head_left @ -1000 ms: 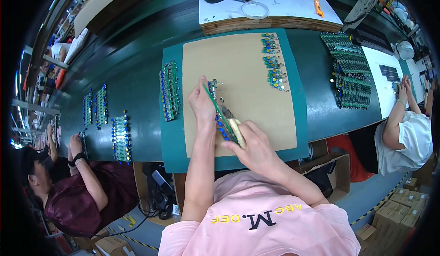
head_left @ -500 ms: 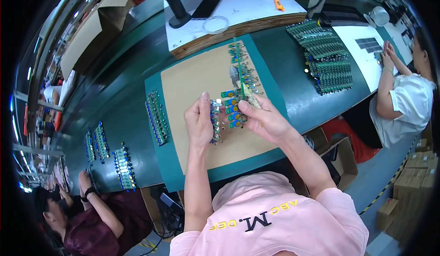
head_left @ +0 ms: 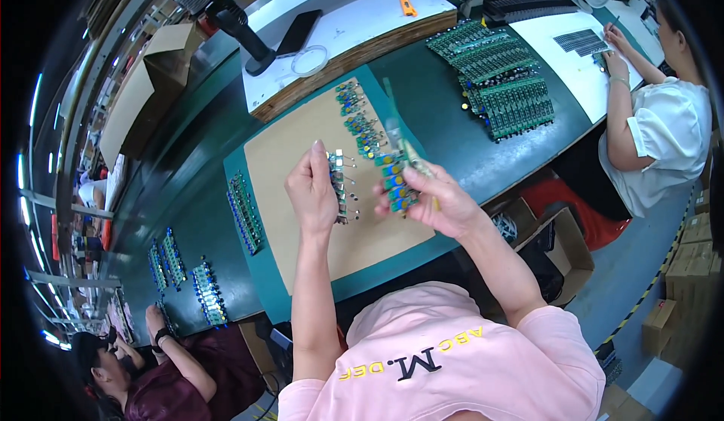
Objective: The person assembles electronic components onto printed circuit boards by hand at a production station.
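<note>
My left hand (head_left: 310,193) is closed around a strip of small circuit boards (head_left: 338,185), held on edge with silvery parts and thin leads pointing right. My right hand (head_left: 446,204) grips another circuit board strip (head_left: 395,181) with blue and yellow round parts. The same hand also holds a slim green tool (head_left: 409,153) with a pale wrapped grip; a greyish part shows beside it, and its exact kind is unclear. Both strips are raised over a brown sheet (head_left: 302,259), apart from each other. Beyond them, more board strips (head_left: 360,127) lie along the sheet's far right side.
A green mat (head_left: 280,289) lies under the sheet, with a board strip (head_left: 243,213) at its left. Stacked boards (head_left: 516,108) stand at the right. A raised white board (head_left: 351,21) carries a phone (head_left: 299,32), a clear ring and an orange cutter (head_left: 407,3). Co-workers sit on both sides.
The view has shifted, so the bench things sit further left in it. The gap between the two held strips has widened, and the right-hand strip has tilted. Both hands keep their hold.
</note>
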Demonstrator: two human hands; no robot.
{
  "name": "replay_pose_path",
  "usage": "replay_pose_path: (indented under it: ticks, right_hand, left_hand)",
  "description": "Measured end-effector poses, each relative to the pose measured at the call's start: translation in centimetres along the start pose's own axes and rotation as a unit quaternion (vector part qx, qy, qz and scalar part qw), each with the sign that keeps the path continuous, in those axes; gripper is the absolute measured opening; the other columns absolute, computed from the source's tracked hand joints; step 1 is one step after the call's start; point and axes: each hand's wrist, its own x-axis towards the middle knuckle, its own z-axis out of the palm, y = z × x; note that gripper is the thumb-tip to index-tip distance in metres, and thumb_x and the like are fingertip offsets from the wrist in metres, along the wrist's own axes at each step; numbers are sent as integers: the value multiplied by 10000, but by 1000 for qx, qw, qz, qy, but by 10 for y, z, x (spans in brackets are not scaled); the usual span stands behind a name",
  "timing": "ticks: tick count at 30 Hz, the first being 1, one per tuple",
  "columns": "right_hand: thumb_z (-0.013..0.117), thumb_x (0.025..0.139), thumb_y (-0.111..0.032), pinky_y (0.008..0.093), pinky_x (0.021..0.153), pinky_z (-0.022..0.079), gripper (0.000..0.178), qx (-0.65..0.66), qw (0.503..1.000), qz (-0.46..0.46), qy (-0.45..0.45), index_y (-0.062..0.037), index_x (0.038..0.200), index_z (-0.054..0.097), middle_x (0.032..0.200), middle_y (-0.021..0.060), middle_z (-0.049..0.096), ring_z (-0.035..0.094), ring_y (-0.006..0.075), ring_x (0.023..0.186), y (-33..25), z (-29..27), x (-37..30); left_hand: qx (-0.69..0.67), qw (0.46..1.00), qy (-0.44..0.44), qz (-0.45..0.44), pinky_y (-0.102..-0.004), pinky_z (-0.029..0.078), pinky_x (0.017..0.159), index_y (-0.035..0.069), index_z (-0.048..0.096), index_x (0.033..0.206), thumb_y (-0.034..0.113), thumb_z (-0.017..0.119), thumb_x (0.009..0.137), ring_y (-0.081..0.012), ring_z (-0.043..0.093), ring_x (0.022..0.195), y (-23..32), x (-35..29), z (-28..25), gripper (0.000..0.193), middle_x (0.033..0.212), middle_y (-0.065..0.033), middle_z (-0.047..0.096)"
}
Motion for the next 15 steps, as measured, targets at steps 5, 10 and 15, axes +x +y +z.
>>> replay_pose_path:
  ticks: [5, 10, 15]
  right_hand:
    - [526, 1037, -148, 452, 891, 579, 270, 87, 995, -44, 33, -6, 1267, 513, 1118, 210, 634, 672, 278, 926, -10, -29, -10]
    - [525, 1037, -146, 425, 859, 567, 249, 133, 989, -38, 49, -16, 1250, 526, 1100, 202, 631, 648, 266, 919, -5, -49, -14]
    - [553, 1027, -141, 397, 780, 552, 257, 141, 988, -23, 55, -21, 1254, 539, 1081, 170, 646, 644, 231, 905, -4, -66, -15]
  left_hand:
    - [93, 995, -16, -34, -299, 396, 531, 9, 561, 672, 286, 493, 1065, -122, 423, 515, -11, -13, 37, 485, 562, -29, 510]
    - [401, 916, -8, 23, -379, 488, 515, 32, 620, 742, 302, 496, 1050, -207, 550, 471, -37, -19, 76, 428, 574, -105, 583]
    - [555, 831, 5, 50, -414, 513, 465, 51, 636, 803, 331, 520, 1032, -265, 606, 461, -48, -23, 89, 380, 623, -118, 611]
